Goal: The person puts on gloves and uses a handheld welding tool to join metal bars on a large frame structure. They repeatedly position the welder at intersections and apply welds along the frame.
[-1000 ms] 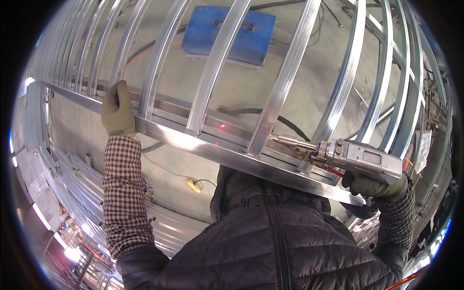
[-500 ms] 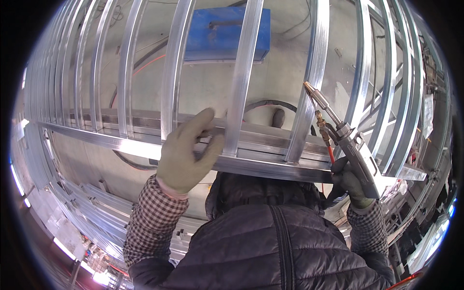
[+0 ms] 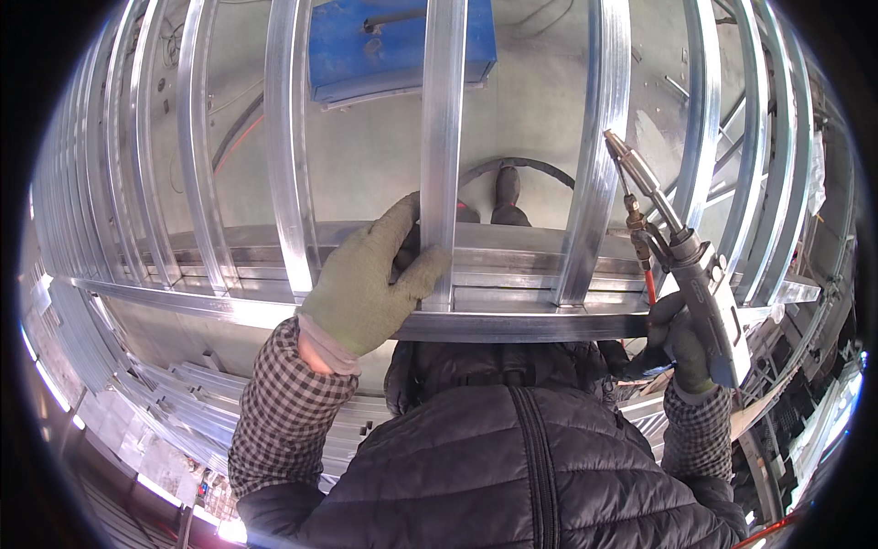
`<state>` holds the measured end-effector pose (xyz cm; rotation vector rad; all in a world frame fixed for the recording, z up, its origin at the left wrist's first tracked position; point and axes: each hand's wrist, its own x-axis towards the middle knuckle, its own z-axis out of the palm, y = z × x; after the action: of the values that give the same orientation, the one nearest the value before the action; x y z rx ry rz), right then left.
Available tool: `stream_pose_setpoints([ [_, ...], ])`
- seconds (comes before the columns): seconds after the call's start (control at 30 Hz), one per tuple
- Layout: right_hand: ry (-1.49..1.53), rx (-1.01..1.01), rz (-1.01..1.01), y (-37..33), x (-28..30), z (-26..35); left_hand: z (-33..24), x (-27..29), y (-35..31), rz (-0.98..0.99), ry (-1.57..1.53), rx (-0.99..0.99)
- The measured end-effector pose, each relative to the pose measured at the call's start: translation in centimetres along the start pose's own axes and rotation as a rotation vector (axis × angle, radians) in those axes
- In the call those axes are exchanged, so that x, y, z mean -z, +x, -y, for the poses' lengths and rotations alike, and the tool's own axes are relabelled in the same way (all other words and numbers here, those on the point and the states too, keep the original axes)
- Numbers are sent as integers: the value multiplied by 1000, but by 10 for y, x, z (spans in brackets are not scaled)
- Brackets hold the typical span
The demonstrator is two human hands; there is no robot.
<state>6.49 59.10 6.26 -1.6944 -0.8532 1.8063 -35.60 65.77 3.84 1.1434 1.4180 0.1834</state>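
My left hand (image 3: 366, 284), in a pale green work glove, has closed round the lower end of a square metal bar (image 3: 444, 137); its thumb lies across the front and some fingertips are hidden behind. That bar meets a long metal rail (image 3: 530, 327) running left to right just in front of my body. In a darker glove, my right hand (image 3: 681, 343) grips the handle of a welding gun (image 3: 700, 284). The gun's copper-tipped nozzle (image 3: 622, 146) points up and away, in front of another bar (image 3: 594, 165). A thin feed tube with a red section runs beside the nozzle.
Parallel metal bars (image 3: 288, 146) stretch away on both sides, with gaps between them. Beyond them, a blue box (image 3: 393, 50) stands on the concrete floor. A dark hose (image 3: 549, 172) curves near my shoe (image 3: 508, 188). More metal profiles (image 3: 201, 389) lie at the lower left.
My left hand has moved right and closed on the bar, having been open beside it. The welding gun has shifted slightly right in my right hand. The view has shifted too.
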Motion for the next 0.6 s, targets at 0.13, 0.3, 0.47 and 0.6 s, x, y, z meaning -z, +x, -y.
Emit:
stream_pose_setpoints([
  [0.13,-84,31,-5,2,-5,3,3,-1,0,-20,45,-29],
  [0.3,-75,97,66,7,1,-2,9,-4,1,-38,75,-38],
  [0.47,56,79,67,6,0,-2,13,-4,1,-49,139,-45],
  [0.6,-64,109,52,4,-3,5,13,-3,2,-41,150,-50],
])
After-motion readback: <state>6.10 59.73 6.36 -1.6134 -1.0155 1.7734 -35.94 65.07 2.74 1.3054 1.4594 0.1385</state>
